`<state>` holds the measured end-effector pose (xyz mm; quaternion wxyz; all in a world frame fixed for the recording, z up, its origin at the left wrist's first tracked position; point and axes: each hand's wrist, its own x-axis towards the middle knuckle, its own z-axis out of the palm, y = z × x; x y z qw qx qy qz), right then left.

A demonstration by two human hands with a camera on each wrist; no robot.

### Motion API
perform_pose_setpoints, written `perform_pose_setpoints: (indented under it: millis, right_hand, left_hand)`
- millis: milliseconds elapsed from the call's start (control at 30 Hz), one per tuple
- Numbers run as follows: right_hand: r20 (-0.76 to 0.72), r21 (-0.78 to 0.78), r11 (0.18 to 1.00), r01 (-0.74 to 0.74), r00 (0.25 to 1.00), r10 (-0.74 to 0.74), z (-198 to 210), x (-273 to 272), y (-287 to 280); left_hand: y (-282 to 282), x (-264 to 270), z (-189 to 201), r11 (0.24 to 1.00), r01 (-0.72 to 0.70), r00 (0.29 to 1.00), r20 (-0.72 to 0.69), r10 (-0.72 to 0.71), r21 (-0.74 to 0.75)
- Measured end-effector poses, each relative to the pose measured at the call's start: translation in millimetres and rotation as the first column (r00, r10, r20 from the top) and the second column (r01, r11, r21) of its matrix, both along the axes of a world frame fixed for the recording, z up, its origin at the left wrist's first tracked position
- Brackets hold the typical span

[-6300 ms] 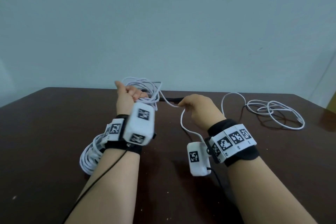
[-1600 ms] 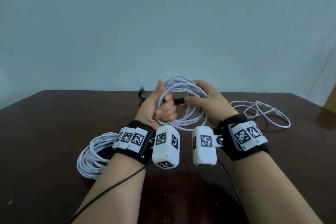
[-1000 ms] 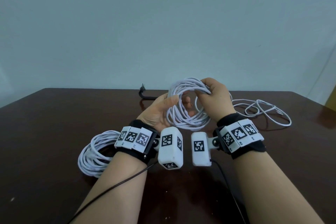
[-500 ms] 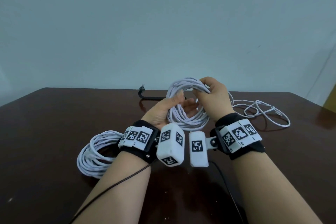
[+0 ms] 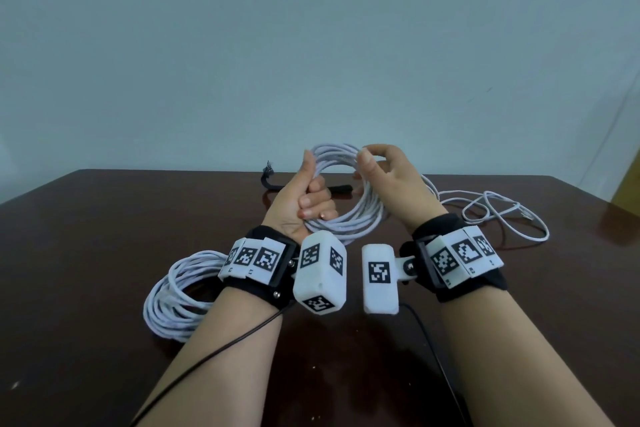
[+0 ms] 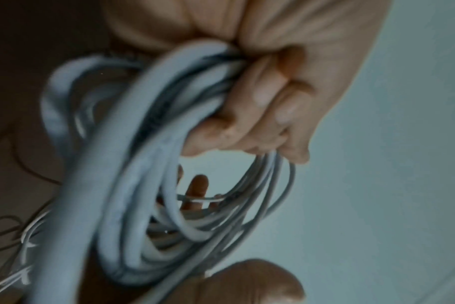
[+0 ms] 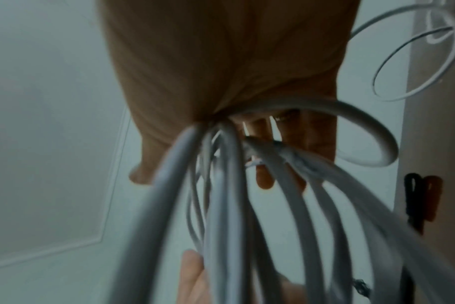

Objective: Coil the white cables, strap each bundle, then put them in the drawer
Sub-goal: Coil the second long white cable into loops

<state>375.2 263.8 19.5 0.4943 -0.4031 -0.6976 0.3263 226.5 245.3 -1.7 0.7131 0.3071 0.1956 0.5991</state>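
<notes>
At the lower left of the head view a finished white coil (image 5: 180, 291) lies flat on the dark table (image 5: 86, 253), partly hidden behind the left wrist band. Just right of it, near the frame's centre, the left hand (image 5: 298, 204) is clenched round the near-left side of the held coil (image 5: 349, 218), thumb pointing up and fingers curled over the strands; the left wrist view shows those fingers (image 6: 249, 115) wrapped tight round the bundled loops. This coil is raised off the table and stands roughly upright, its ring facing the camera, its longer axis running from lower left to upper right in the frame. Behind it, a black strap (image 5: 304, 185) lies on the table, its long axis roughly left to right, with one frayed end turned upward at the left. Further right, the right hand (image 5: 391, 184) grasps the top right of the coil, thumb and forefinger pinching the strands at the upper arc. At the far right a loose cable (image 5: 502, 215) lies in open, untidy loops on the table, well apart from the hands.
</notes>
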Motion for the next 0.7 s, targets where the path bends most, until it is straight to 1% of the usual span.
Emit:
perform_pose_setpoints:
  millis: [33,133,267,333,433,533,633,700]
  right_hand:
    - [0.039,0.005,0.999,-0.033,0.999,0.033,-0.2,1.1,-0.8]
    - [0.165,-0.003,0.997,-0.08,0.983,0.079,-1.9,5.1,-1.1]
    - [0.224,-0.081,0.974,-0.211,0.948,0.224,-10.6,5.9,1.6]
    - [0.327,-0.062,0.973,-0.221,0.917,0.229,-16.6,7.2,4.0]
    - [0.502,-0.007,0.996,-0.092,0.861,0.083,-25.6,12.9,11.9]
    - [0.607,0.074,0.997,0.011,0.793,-0.054,-29.2,12.8,14.6]
    - [0.632,0.174,0.977,0.122,0.747,-0.205,-27.6,14.3,16.1]
    - [0.604,0.226,0.953,0.204,0.738,-0.301,-26.1,17.5,18.4]
  left_hand:
    - [0.0,-1.1,0.0,1.0,-0.008,1.0,0.005,0.008,-0.011]
    - [3.1,-9.0,-0.3,0.997,-0.065,0.993,0.099,0.069,-0.045]
    - [9.6,-29.1,-1.3,0.984,-0.165,0.966,0.192,0.174,-0.064]
    - [12.3,-38.8,-3.5,0.98,-0.189,0.953,0.228,0.198,-0.062]
    - [13.4,-47.1,-7.8,0.981,-0.188,0.947,0.254,0.195,-0.052]
    - [14.2,-46.7,-9.4,0.991,-0.132,0.947,0.294,0.132,-0.021]
    - [15.8,-45.5,-9.9,0.999,-0.045,0.943,0.331,0.034,0.027]
    - [16.9,-46.7,-11.1,0.999,-0.008,0.929,0.369,-0.01,0.046]
